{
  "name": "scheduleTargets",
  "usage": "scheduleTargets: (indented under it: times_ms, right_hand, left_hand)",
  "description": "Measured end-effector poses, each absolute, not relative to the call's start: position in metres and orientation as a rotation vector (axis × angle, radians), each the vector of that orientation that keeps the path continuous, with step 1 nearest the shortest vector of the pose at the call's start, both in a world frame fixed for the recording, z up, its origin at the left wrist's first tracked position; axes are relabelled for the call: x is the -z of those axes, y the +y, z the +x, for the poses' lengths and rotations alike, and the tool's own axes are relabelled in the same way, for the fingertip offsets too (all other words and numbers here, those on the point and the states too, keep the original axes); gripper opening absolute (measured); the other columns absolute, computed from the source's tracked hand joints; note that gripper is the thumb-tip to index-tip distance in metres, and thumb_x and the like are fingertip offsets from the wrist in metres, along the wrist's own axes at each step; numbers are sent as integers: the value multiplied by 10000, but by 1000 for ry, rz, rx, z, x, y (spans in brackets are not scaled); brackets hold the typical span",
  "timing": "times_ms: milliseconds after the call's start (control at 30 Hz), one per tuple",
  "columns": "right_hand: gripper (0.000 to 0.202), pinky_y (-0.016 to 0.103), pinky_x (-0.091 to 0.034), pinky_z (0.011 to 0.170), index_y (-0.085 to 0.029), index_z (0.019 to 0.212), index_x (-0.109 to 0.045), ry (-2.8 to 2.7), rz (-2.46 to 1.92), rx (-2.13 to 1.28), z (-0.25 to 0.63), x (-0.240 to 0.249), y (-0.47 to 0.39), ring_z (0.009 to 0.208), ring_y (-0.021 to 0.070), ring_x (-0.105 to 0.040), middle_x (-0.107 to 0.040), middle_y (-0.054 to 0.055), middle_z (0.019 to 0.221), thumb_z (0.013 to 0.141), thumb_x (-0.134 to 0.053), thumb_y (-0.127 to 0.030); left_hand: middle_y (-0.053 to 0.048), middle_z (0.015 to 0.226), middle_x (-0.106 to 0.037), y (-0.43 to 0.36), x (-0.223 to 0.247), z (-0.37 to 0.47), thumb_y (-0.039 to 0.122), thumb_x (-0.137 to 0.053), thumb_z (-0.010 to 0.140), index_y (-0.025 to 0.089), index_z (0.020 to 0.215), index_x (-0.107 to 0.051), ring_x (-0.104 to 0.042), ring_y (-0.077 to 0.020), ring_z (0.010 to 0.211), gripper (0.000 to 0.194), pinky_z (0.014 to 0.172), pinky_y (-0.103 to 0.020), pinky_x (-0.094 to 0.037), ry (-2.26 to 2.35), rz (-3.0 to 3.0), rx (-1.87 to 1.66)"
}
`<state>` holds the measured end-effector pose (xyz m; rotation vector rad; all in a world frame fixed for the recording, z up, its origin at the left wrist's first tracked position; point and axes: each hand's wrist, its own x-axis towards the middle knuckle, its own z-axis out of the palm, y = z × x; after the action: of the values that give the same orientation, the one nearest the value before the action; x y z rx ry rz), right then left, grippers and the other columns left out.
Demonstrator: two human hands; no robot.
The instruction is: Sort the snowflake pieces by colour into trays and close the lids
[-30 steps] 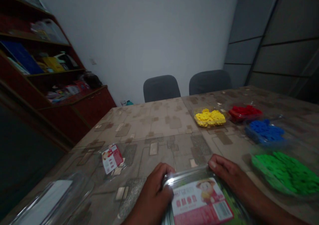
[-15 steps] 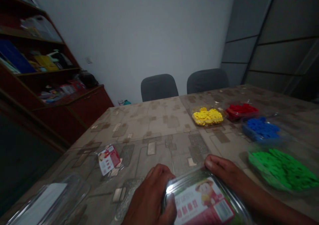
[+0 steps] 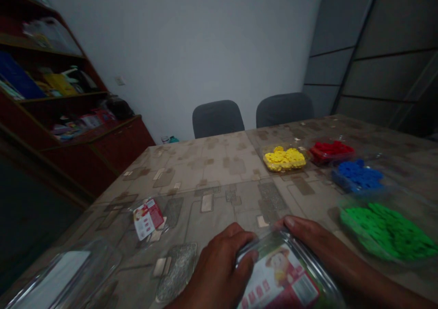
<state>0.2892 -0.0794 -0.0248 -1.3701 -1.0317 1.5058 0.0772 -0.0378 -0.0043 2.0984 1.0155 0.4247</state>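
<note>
Faces a broad patterned surface (image 3: pixel 219 181), reaching back from the held container to a far edge just before two grey chairs (image 3: pixel 218 119) (image 3: pixel 284 110). Has the green-piece container (image 3: pixel 386 231) at right, with the blue-piece (image 3: pixel 357 175), red-piece (image 3: pixel 331 151) and yellow-piece (image 3: pixel 284 158) containers farther back. Holds the label-bearing clear plastic container (image 3: pixel 282 277) low in view, label up, print slanting up to the right; shows its far edge pointing toward the chairs and its right edge running down-right. Loses its near end below the frame, so cannot tell the long axis. Wraps the left grip (image 3: pixel 222 261) round the left edge, thumb pressed on top; closes the right grip (image 3: pixel 311 236) about the far right corner, fingers hidden beneath. Leaves patterned cloth between the right grip and green-piece container. Has a clear plastic tray (image 3: pixel 65 272) at lower left and a smaller labelled plastic piece (image 3: pixel 148 217) beyond, both well apart from the held container.
</note>
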Motion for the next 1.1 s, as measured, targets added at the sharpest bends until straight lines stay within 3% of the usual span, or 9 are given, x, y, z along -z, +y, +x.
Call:
scheduleTargets:
  times_ms: [133, 367, 533, 733, 800, 900, 1000, 1100]
  right_hand:
    - [532, 255, -404, 532, -202, 720, -526, -1045, -1382, -1461, 285, 28, -78, 577, 146, -490, -515, -23, 640, 754, -567, -732]
    - [534, 253, -367, 524, -209, 646, -462, -1168, -1410, -1379, 286, 24, -67, 566, 128, -421, -449, -43, 594, 766, -565, -719]
    - [544, 240, -359, 523, -201, 674, -460, -1052, -1310, -1519, 287, 28, -65, 525, 105, -428, -467, -62, 585, 722, -628, -716]
    - [507, 214, -327, 487, -186, 683, -478, -955, -1213, -1594, 286, 36, -61, 483, 83, -430, -510, -54, 561, 763, -639, -660]
    - [515, 212, -317, 467, -184, 668, -482, -968, -1225, -1601, 287, 41, -57, 464, 82, -425, -513, -50, 542, 739, -660, -662]
    - [538, 216, -324, 455, -187, 660, -487, -995, -1254, -1588, 289, 49, -54, 469, 93, -436, -525, -39, 547, 694, -681, -687]
    - [528, 218, -344, 472, -192, 692, -487, -982, -1244, -1560, 291, 52, -55, 500, 98, -441, -516, -45, 575, 704, -682, -683]
    - [530, 214, -336, 477, -202, 695, -460, -975, -1253, -1513, 289, 49, -57, 510, 91, -403, -462, -67, 571, 714, -670, -688]
  left_hand:
    - [-80, 961, -658, -40, -1, 70, 193, -507, 907, 187, 1101, -695, -628, -234, 902, 270, 783, -299, -451, 1006, 2107, -420]
    - [-80, 940, -648, -41, 4, 72, 193, -493, 911, 164, 1083, -689, -624, -231, 891, 262, 781, -300, -451, 1044, 2040, -436]
    - [-61, 908, -630, -41, 10, 72, 181, -499, 899, 194, 1054, -692, -618, -222, 855, 248, 757, -293, -444, 1023, 1999, -514]
    - [-53, 895, -603, -41, 17, 72, 227, -482, 919, 183, 1013, -688, -596, -208, 840, 230, 728, -281, -434, 980, 1865, -561]
    - [-35, 837, -604, -37, 19, 72, 304, -563, 880, 163, 937, -673, -578, -179, 747, 188, 641, -252, -416, 967, 1633, -538]
    - [-13, 750, -627, -27, 19, 73, 368, -775, 687, 136, 861, -646, -557, -135, 632, 317, 563, -217, -381, 882, 1162, -415]
    - [-49, 858, -697, -15, 14, 76, 214, -864, 555, 128, 940, -681, -636, -160, 732, 435, 652, -232, -452, 776, 907, -289]
    - [-71, 922, -725, -8, 11, 82, 125, -849, 556, 131, 1027, -704, -672, -180, 810, 492, 727, -248, -491, 677, 844, -236]
